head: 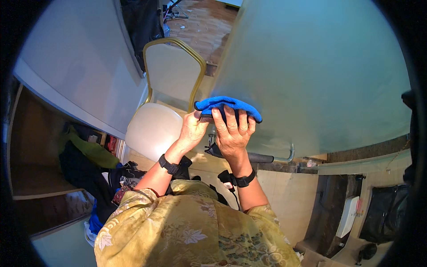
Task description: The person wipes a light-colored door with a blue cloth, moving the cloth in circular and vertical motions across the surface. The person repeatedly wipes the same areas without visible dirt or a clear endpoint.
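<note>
A folded blue cloth (230,101) with dark edging is held up in front of a large frosted glass panel (310,76). My right hand (233,131) spreads its fingers over the near side of the cloth; its thumb is hidden. At the cloth's left end, my left hand (193,130) grips the edge, with some fingertips out of sight. Whether the cloth touches the glass, I cannot tell. Just below the hands runs a bent metal door handle (292,152), partly wrapped in a dark grey sleeve (260,158). Each wrist wears a black strap.
A cream chair (155,128) with a gold frame stands ahead on the left, beside a white panel (80,50). Clothes (86,167) hang or lie at a wooden shelf (40,140) on the left. A white basin-like object (348,217) is low on the right.
</note>
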A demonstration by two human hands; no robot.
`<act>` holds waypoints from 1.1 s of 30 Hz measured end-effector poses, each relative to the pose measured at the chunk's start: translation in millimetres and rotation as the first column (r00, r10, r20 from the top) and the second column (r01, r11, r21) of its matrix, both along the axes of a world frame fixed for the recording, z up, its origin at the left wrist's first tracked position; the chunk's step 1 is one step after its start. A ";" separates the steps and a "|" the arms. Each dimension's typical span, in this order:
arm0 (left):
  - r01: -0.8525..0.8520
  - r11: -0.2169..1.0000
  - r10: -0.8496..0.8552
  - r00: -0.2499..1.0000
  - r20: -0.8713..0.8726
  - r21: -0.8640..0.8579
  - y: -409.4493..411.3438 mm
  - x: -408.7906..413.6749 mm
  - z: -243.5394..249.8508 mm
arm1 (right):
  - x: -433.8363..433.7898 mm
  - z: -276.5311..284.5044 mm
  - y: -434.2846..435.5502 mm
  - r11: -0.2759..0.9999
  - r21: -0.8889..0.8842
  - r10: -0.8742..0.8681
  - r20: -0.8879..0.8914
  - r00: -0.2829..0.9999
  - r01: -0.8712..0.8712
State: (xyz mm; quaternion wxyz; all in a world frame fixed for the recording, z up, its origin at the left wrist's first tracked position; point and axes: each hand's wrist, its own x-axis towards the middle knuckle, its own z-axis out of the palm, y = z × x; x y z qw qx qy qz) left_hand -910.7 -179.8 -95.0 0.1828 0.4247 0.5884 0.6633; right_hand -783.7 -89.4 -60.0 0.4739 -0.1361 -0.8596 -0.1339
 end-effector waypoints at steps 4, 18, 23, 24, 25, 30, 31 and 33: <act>0.032 0.999 -0.032 0.999 -0.011 0.012 2.7 -4.6 5.5 | -2.3 -2.1 2.5 0.999 0.040 -0.023 0.034 0.999 0.022; 0.305 0.952 -0.286 0.923 -0.258 0.036 23.6 -37.3 17.3 | -19.8 7.7 1.2 0.978 -0.075 -0.209 -0.233 0.950 0.197; 0.535 0.843 -0.510 0.760 -0.402 -0.057 39.4 -56.8 23.8 | -25.0 0.9 -7.0 0.942 -0.169 -0.329 -0.291 0.898 0.290; 0.555 0.830 -0.523 0.735 -0.431 -0.060 43.6 -57.3 24.8 | -23.2 -6.5 -10.1 0.933 -0.182 -0.352 -0.270 0.896 0.312; 0.579 0.813 -0.541 0.713 -0.445 -0.062 46.2 -59.9 24.8 | -21.5 -15.5 -15.5 0.921 -0.199 -0.377 -0.233 0.896 0.335; 0.690 0.719 -0.623 0.587 -0.517 -0.083 56.6 -74.9 13.7 | -25.8 -45.4 -54.9 0.846 -0.287 -0.490 -0.090 0.867 0.449; 0.703 0.705 -0.637 0.564 -0.525 -0.099 58.0 -76.1 13.7 | -27.4 -43.8 -57.7 0.836 -0.296 -0.504 -0.082 0.860 0.462; 0.705 0.709 -0.609 0.587 -0.533 -0.033 60.5 -76.0 9.7 | -32.4 -39.9 -58.1 0.844 -0.307 -0.490 -0.112 0.864 0.439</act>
